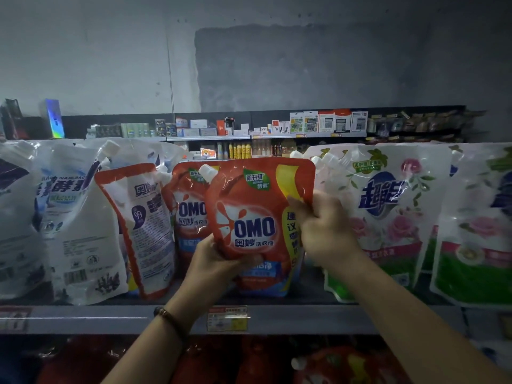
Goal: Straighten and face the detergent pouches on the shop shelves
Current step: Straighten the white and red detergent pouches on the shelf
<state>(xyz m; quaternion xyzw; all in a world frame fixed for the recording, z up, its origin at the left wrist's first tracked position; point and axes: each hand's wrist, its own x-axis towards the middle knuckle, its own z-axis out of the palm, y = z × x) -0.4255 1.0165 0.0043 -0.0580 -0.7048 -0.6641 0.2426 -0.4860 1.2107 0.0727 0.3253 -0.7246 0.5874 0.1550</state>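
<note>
Red OMO detergent pouch stands upright on the shelf directly above the price label, its front facing out. Just above the label, the left hand grips the pouch's lower left edge, thumb across the front. Up and right of the label, the right hand pinches the pouch's right edge with curled fingers. Above-left of the label a 2nd OMO pouch touches the first from behind; farther left, a back-facing pouch leans. Well right of the label stands a rose-printed pouch.
</note>
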